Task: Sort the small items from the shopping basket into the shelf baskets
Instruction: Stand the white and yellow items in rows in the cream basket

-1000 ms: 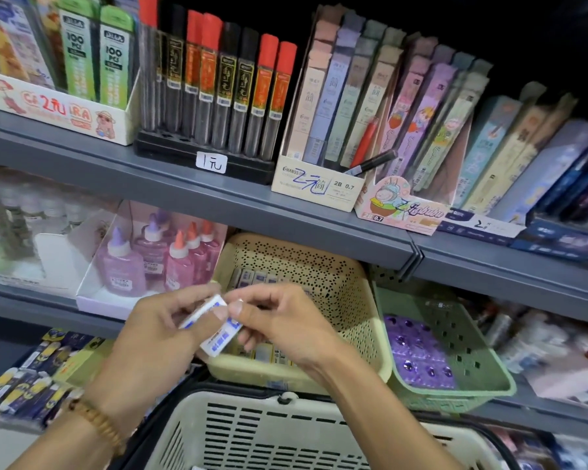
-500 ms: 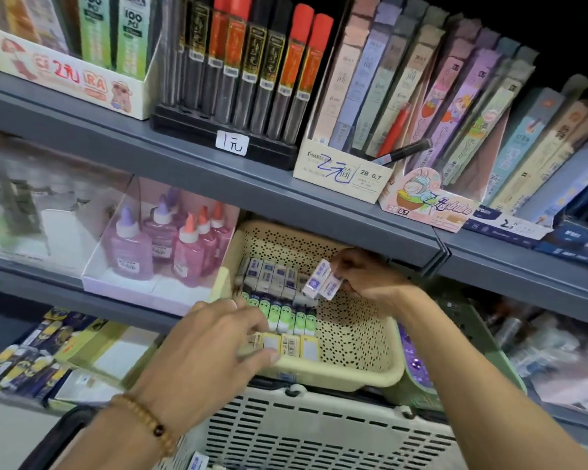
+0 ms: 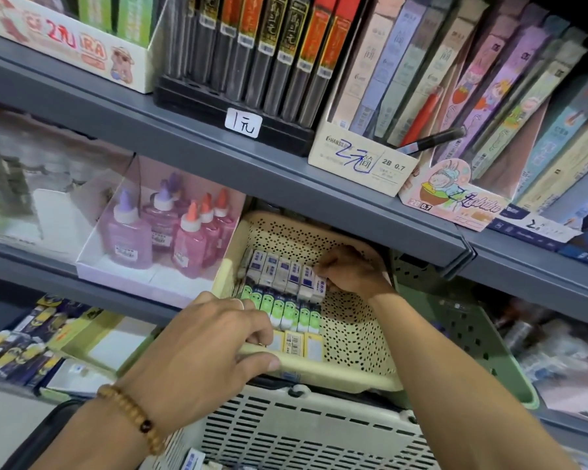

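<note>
We saw the right hand [image 3: 352, 273] reaching deep into the cream perforated shelf basket [image 3: 353, 337], its fingertips [image 3: 321, 268] pinched on 2 small white-and-blue erasers [image 3: 314, 286] at the right end of the back row. That row of white-and-blue erasers [image 3: 275, 271] stood upright side by side against the basket's far wall. In front of it ran a row of green-and-white erasers [image 3: 287, 312], and nearest us a short row of yellow-wrapped ones [image 3: 302, 344].

The left hand [image 3: 204, 347] gripped the basket's front rim, thumb under the lip and fingers [image 3: 257, 329] curled over it, touching the yellow row. A wooden bead bracelet [image 3: 133, 418] circled that wrist.

The white slotted shopping basket [image 3: 306, 432] sat directly below the shelf basket; 1 blue-and-white item [image 3: 192, 461] showed at its bottom edge, too cropped for us to name. A green perforated basket [image 3: 469, 334] stood just beside the cream one on the right, largely behind the right forearm. To the left, pink glue bottles [image 3: 170, 232] stood in a white tray. On the shelf above, a black rack of lead tubes [image 3: 269, 59] carried a handwritten price tag [image 3: 243, 123].
</note>
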A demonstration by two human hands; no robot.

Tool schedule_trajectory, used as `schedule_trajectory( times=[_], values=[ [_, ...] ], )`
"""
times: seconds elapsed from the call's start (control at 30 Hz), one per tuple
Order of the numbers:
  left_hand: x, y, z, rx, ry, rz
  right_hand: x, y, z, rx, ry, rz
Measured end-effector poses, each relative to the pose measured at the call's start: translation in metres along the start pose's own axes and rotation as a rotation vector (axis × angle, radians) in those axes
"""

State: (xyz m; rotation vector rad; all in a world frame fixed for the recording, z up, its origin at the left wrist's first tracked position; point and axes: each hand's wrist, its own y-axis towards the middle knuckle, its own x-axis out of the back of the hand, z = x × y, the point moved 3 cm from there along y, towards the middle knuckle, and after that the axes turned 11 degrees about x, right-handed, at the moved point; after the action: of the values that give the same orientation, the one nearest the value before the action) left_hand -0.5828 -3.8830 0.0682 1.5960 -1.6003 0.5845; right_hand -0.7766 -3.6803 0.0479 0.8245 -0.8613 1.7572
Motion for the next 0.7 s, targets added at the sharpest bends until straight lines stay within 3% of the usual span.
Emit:
schedule_trajectory(
  times=[0.13,0.27,0.6,0.7],
  values=[
    [0.0,0.0,-0.001,0.0,-0.001,0.003,0.0,-0.015,-0.005,0.063,-0.069,-0.027],
    [0.001,-0.002,-0.002,0.005,0.006,0.012,-0.009,-0.031,-0.002,0.102,-0.129,0.09],
    [-0.001,-0.001,0.0,-0.016,0.0,-0.024,-0.011,-0.035,0.003,0.089,-0.143,0.04],
    [-0.001,-0.003,-0.003,-0.004,-0.011,-0.036,-0.004,-0.054,0.007,0.091,-0.017,-0.084]
  ],
)
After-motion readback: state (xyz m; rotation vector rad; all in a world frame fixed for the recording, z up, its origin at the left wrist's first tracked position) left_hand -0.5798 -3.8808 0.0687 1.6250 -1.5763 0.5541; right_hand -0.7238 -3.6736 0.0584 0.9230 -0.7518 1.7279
